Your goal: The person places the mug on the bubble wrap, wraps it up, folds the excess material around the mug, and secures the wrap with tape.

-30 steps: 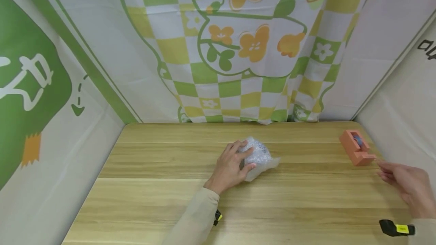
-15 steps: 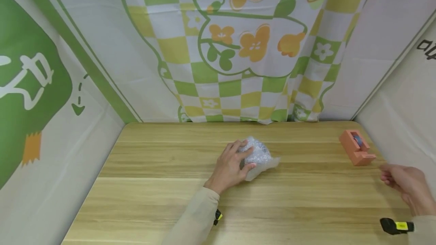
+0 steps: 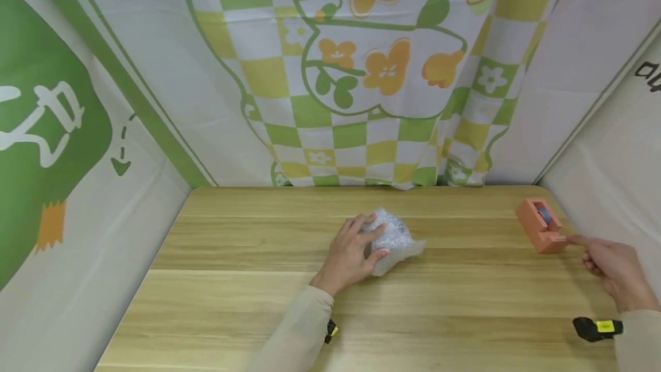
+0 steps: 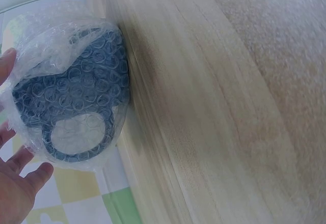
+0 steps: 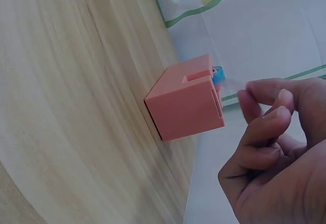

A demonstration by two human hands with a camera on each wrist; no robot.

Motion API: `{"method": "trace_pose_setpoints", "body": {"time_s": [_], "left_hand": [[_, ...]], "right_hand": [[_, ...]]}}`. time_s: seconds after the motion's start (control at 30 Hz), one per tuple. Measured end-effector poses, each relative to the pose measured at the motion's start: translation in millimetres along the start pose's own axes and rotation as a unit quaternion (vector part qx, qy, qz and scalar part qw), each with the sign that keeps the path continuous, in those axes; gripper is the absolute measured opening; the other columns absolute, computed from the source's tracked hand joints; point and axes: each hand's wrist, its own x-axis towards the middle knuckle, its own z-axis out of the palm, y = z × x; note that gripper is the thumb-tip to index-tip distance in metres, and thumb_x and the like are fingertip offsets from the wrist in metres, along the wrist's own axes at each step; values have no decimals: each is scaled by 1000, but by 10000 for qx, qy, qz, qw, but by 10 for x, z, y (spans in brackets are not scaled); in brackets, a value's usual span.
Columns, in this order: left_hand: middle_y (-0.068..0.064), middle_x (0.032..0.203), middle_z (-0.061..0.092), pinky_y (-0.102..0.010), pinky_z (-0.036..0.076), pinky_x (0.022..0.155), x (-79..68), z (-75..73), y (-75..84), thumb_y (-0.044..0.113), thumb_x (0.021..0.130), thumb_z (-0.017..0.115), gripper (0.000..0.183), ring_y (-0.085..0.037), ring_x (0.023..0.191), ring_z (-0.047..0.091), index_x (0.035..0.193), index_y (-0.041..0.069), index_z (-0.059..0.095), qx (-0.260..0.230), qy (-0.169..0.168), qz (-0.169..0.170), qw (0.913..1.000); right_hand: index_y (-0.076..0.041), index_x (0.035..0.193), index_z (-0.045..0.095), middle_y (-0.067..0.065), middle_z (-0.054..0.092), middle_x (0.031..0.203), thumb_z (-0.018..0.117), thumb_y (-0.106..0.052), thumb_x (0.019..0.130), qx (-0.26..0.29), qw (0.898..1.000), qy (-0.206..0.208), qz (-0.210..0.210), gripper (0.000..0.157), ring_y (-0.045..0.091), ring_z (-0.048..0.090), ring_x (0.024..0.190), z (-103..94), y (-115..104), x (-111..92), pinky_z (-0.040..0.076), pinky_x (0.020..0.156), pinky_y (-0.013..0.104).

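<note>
A dark mug [image 4: 76, 89] wrapped in clear bubble wrap [image 3: 389, 234] rests on the wooden table, its loop handle showing through in the left wrist view. My left hand [image 3: 351, 251] grips the wrapped mug from the left, thumb and fingers spread around it. At the table's right side stands a pink tape dispenser [image 3: 539, 225] with a blue roll inside. My right hand [image 3: 614, 266] is beside its front end. The index finger reaches to the dispenser's front edge in the head view; the other fingers are loosely bent. No tape is visible between them.
A wooden table [image 3: 232, 303] spans the view. Behind it hangs a green and yellow checked cloth [image 3: 361, 136], with white printed cloth walls on both sides. Black wrist camera mounts with yellow labels sit at both sleeves.
My right hand drew slightly away from the dispenser's front, then moved back to it with the index finger extended. My left hand and the wrapped mug have stayed in place.
</note>
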Motion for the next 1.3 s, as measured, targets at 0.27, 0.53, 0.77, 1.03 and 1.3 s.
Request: {"method": "trace_pose_setpoints", "body": {"time_s": [0.27,0.53,0.77,1.03,1.3], "left_hand": [[-9,147,52,-45,45,107,0,12,-9,43,96,67,53,-30,132,48,140,13,63,51,173,53,9998],[-9,148,52,-45,42,110,-2,19,-7,42,96,68,53,-31,133,47,140,13,62,-42,101,-15,9999],[-9,149,51,-45,42,110,-8,18,0,42,96,68,54,-30,134,46,141,14,61,-104,76,-95,9999],[-9,149,51,-46,41,111,1,18,6,42,96,68,53,-31,134,46,140,14,62,-118,70,-113,9998],[-8,148,52,-44,41,111,9,7,0,43,96,68,53,-30,133,47,140,14,62,-51,121,-54,9999]], "right_hand": [[-34,62,69,-7,53,58,68,-33,97,2,9992,158,373,35,9,48,51,16,28,50,45,48,27],[-19,65,67,-6,49,57,77,-26,91,1568,9829,37,968,29,8,46,49,80,202,86,41,44,26],[-13,74,73,-5,51,59,62,-15,101,3455,9240,-1380,882,30,9,46,50,59,367,135,30,52,25],[-17,82,76,-7,49,65,56,-19,104,3361,9235,-1779,506,30,8,43,56,64,481,199,28,54,23],[-15,80,76,-5,53,63,57,-17,104,3499,9183,-1668,800,30,8,46,54,88,425,166,32,54,22]]}}
